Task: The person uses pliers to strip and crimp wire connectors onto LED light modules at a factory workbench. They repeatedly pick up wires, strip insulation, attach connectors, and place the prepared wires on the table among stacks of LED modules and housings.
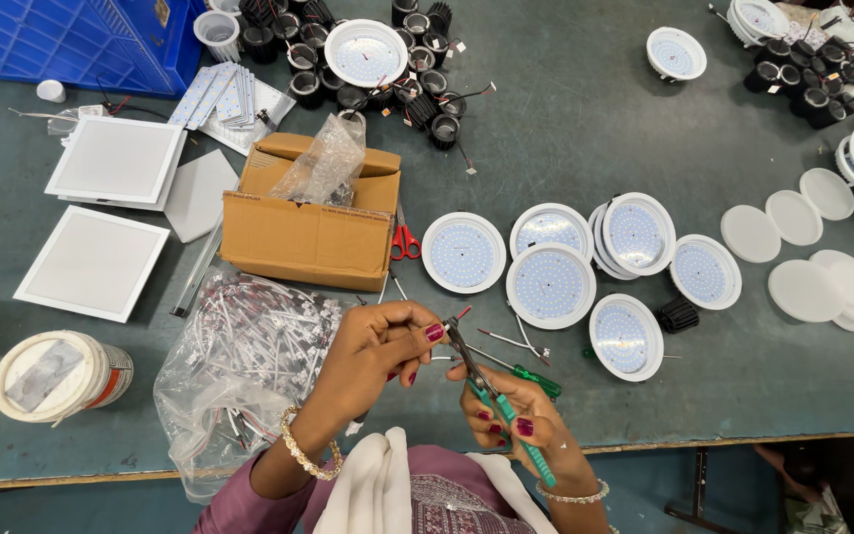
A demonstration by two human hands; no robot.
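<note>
At the lower centre of the frame, a pair of teal-handled pliers (491, 400) is held in the right hand (516, 415), whose fingers are wrapped closed around the handles. The tips of the pliers are raised toward the left hand (378, 351), whose fingertips are pinched together on a small part with thin wires (442, 331); the part is too small for its kind to be made out, though a red wire seems to stick out of it. The part is thus held above the desk (565, 129), between the two hands, touching the plier tips or just beside them. A slip could be feared here: if the pliers are squeezed off-centre, the wire may be cut or a fingertip nipped. A green screwdriver (536, 379) lies on the desk just behind the right hand, and round white lamp discs (549, 285) are spread beyond it.
</note>
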